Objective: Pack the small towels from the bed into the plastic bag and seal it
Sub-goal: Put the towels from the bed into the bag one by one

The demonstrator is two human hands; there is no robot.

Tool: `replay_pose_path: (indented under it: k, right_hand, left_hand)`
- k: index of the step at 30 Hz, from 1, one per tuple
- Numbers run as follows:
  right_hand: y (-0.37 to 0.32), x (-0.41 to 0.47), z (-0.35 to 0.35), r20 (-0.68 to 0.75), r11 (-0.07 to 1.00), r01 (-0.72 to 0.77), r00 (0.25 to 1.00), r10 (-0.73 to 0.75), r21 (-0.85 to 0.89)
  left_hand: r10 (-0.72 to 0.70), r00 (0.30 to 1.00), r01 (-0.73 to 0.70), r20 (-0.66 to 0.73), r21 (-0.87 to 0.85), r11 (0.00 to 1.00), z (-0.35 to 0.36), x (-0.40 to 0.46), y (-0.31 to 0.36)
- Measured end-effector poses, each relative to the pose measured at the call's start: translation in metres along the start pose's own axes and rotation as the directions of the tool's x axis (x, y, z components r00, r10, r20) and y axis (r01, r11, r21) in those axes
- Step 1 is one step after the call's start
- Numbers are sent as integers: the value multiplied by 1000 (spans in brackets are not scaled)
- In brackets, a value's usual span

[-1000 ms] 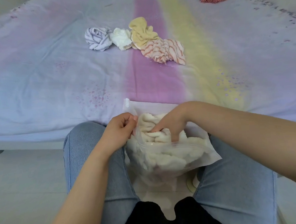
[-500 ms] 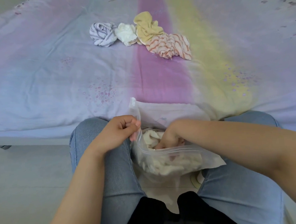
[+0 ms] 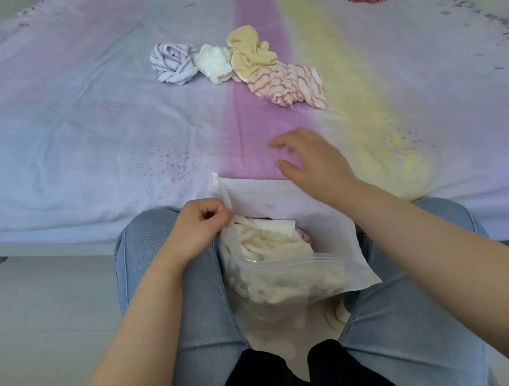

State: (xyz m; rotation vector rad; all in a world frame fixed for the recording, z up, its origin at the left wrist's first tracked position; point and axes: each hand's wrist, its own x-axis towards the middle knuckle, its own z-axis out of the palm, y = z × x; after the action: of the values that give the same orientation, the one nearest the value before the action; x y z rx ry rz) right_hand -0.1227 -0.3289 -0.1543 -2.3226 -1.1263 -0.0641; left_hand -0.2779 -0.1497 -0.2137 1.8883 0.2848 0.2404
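Since half a second ago our right hand (image 3: 313, 160) has left the plastic bag (image 3: 283, 268), fingers spread, holding nothing. Four towels (image 3: 238, 66) lie up-frame of it, striped one (image 3: 289, 86) nearest, while our left hand (image 3: 200, 225) pinches the bag's rim.

Clear, glossy plastic zip bag (image 3: 295, 267), thin and crinkled, holding cream terry-cloth towels (image 3: 275, 250) of nubby, matt pile. Four crumpled cloth towels: lilac-striped (image 3: 172, 64), white (image 3: 214, 63), yellow (image 3: 250, 55), orange-striped (image 3: 292, 84), all soft and matt. Pastel cotton bedsheet (image 3: 82, 128), smooth, lightly creased; blue denim jeans (image 3: 200, 313), twill-textured.
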Motion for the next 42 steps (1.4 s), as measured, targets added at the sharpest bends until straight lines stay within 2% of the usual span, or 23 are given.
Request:
replay_pose_path:
  k: [1, 2, 4, 5, 7, 9, 10, 13, 15, 17, 18, 22, 24, 26, 28, 30, 32, 34, 36, 37, 39, 40, 42]
  right_hand:
    - [10, 6, -5, 58, 996, -52, 997, 57, -76]
    - [20, 12, -7, 197, 986, -130, 969, 149, -108]
    - [30, 19, -2, 437, 967, -226, 863, 253, -114]
    - [32, 21, 5, 443, 971, -190, 865, 236, -148]
    - [30, 25, 16, 314, 967, -108, 932, 180, -231]
    - [28, 29, 25, 204, 958, -92, 967, 151, -270]
    - [28, 32, 27, 208, 962, -114, 964, 167, -247]
    - [36, 53, 31, 323, 975, -222, 921, 217, -22]
    - [43, 78, 30, 186, 958, -238, 960, 208, 161]
    - [55, 110, 28, -6, 949, -251, 967, 257, 193]
    - [59, 125, 26, -16, 945, -288, 956, 294, 154]
    - [81, 165, 29, 201, 898, -440, 881, 429, 11]
    - [88, 173, 37, 198, 909, -417, 891, 409, -2]
    - [87, 174, 47, 122, 933, -359, 927, 355, 10]
    - [81, 165, 51, -26, 948, -299, 952, 304, 113]
    - [68, 144, 53, -169, 933, -267, 935, 311, 241]
    - [46, 117, 51, -223, 930, -213, 932, 285, 300]
    - [25, 92, 47, -211, 938, -123, 957, 199, 325]
    - [6, 71, 36, -257, 944, 32, 965, 57, 329]
    - [-1, 65, 29, -324, 953, 142, 945, -49, 268]
    - [-2, 70, 21, -422, 953, 304, 866, -270, 14]
    - [2, 79, 22, -416, 953, 286, 858, -300, -97]
    - [16, 103, 27, -312, 977, 90, 938, -149, -193]
  left_hand:
    - [32, 995, -29, -94, 32, 999, 4, 0, -3]
    - [69, 984, -55, -167, 82, 995, 7, 0, -6]
    - [150, 961, -105, -233, 193, 976, 10, 0, -10]
    - [187, 952, -132, -244, 227, 965, 10, -1, -11]
    - [264, 928, -192, -262, 270, 943, 9, -1, -13]
    - [336, 902, -248, -271, 310, 918, 8, 0, -14]
    - [364, 892, -270, -269, 328, 905, 8, 1, -14]
    - [414, 871, -305, -265, 369, 878, 8, 4, -16]
    - [416, 865, -310, -280, 353, 883, 7, 8, -18]
    - [409, 863, -313, -298, 321, 894, 8, 12, -19]
    - [406, 861, -314, -305, 310, 897, 8, 14, -20]
    - [378, 864, -293, -333, 277, 915, 11, 21, -22]
    - [364, 863, -284, -350, 260, 923, 11, 23, -23]
    - [369, 858, -293, -358, 250, 923, 11, 24, -24]
    - [382, 851, -306, -362, 250, 919, 10, 25, -25]
    - [392, 847, -311, -359, 265, 913, 10, 26, -26]
    - [402, 843, -315, -358, 276, 908, 11, 26, -26]
    - [407, 840, -321, -358, 276, 906, 12, 25, -25]
    - [413, 837, -328, -358, 276, 903, 12, 24, -25]
    - [414, 836, -330, -360, 275, 903, 12, 24, -25]
    - [412, 834, -325, -367, 277, 904, 12, 24, -25]
    - [412, 833, -323, -370, 279, 904, 12, 24, -26]
    - [405, 834, -318, -374, 275, 908, 12, 23, -26]
